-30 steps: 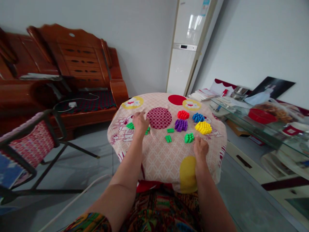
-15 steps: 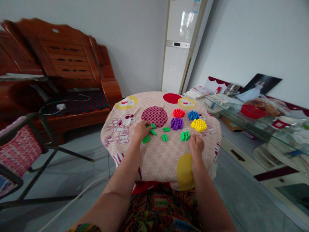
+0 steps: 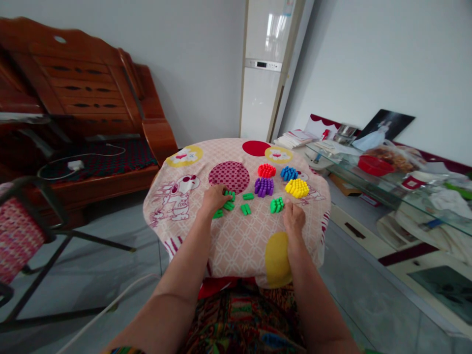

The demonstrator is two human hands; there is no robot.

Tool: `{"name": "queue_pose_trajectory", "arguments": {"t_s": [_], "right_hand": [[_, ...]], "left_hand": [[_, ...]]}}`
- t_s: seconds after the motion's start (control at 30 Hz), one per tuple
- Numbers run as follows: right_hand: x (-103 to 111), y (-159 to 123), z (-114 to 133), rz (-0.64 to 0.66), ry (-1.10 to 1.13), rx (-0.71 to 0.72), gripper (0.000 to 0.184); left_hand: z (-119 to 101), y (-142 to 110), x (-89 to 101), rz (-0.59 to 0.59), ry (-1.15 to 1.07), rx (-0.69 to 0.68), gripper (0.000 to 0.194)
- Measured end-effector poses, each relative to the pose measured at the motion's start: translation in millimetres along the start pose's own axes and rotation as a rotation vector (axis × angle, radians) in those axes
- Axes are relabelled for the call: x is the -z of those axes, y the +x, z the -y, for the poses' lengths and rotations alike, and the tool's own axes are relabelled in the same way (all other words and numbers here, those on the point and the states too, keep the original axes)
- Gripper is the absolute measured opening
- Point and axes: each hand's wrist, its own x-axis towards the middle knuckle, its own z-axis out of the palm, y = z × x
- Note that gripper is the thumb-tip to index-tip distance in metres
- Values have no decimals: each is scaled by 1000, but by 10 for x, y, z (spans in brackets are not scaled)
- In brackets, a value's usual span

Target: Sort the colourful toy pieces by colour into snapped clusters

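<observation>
My left hand (image 3: 215,199) is over the left side of the table, its fingers bent and closed at a small green piece (image 3: 231,194). The fingertips partly cover that piece. Close by lie more small green pieces (image 3: 228,206), and two small groups (image 3: 245,209) lie apart to the right. My right hand (image 3: 294,217) rests on the cloth with curled fingers, just right of a green cluster of little pieces (image 3: 277,205). Whether it holds anything is hidden. Behind sit a purple cluster (image 3: 264,187), a yellow cluster (image 3: 297,188), a red cluster (image 3: 266,170) and a blue cluster (image 3: 289,173).
A patterned cloth (image 3: 236,246) covers the round table. To the right runs a glass-topped cabinet (image 3: 383,182) with a red bowl (image 3: 375,165) and papers (image 3: 294,138). A wooden sofa (image 3: 84,93) and a folding chair (image 3: 22,231) stand at the left. A tall white appliance (image 3: 260,98) is behind.
The camera view has turned slightly to the right, so the scene sits further left. Over the cloth, my left hand has moved a little to the right by the green pieces. The right hand stays beside the green cluster.
</observation>
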Motion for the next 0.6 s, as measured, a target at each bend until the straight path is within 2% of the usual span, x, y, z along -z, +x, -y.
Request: {"name": "queue_pose_trajectory", "arguments": {"t_s": [0.1,0.2,0.3,0.4,0.5,0.6], "right_hand": [[-13,2,-12,0,1,5,68],[-15,-3,-19,-6,0,19,70],[-2,-12,-15,-25,0,45,71],[10,-8,-6,-26,-10,35,70],[16,7,1,-11,-28,23,67],[18,9,3,-14,-32,32,66]], "left_hand": [[-164,-35,17,-133,-115,-3,19],[-463,-85,-31,-202,-265,-101,12],[-805,-174,-218,-183,-303,-213,8],[-1036,-265,-464,-132,-302,-287,8],[-1091,-310,-619,-56,-317,-337,15],[-1046,-310,-645,1,-371,-332,26]]}}
